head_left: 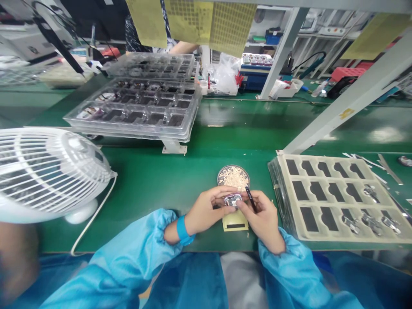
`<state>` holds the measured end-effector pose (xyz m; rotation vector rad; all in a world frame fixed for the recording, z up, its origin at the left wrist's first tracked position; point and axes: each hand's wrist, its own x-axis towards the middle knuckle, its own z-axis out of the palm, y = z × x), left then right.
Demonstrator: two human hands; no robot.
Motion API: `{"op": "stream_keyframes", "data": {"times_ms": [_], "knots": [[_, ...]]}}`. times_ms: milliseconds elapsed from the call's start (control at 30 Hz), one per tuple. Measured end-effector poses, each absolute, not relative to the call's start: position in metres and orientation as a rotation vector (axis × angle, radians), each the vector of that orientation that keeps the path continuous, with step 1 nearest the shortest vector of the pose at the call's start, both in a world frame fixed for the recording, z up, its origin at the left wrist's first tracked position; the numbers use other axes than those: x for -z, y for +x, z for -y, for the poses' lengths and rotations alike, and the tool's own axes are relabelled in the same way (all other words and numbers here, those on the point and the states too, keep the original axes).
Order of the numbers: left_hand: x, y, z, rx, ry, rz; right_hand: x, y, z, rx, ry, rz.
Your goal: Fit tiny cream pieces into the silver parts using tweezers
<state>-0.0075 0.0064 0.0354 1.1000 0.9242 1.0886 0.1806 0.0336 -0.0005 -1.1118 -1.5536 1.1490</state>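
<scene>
"So, where is the small shiny piece now?"

"It is held up between the two hands, close to the yellow block and on the near side of the round dish with pale bits inside."

"And how is the left hand?"

"It is partly closed, its thumb and fingers pinching the piece from the side."

"The right hand also?"

"Yes, it is half curled: the thumb touches the piece, and a black pen-like tool rests in its fingers. Perhaps the piece is a small device, but fingers cover some of it."

"What stands around them?"

"At the right is a cream tray, with one metallic part in its middle row and three in the nearest row; at the left, a white fan"
</scene>
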Motion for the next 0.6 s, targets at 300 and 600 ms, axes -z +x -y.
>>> {"op": "stream_keyframes", "data": {"times_ms": [300, 600], "knots": [[-0.031, -0.007, -0.008, -1.116, 1.031, -0.928, 0.002, 0.176, -0.033, -1.225, -1.070, 1.542], [-0.021, -0.004, -0.009, -1.080, 1.175, -1.153, 0.005, 0.174, -0.030, -1.215, -1.003, 1.542]]}}
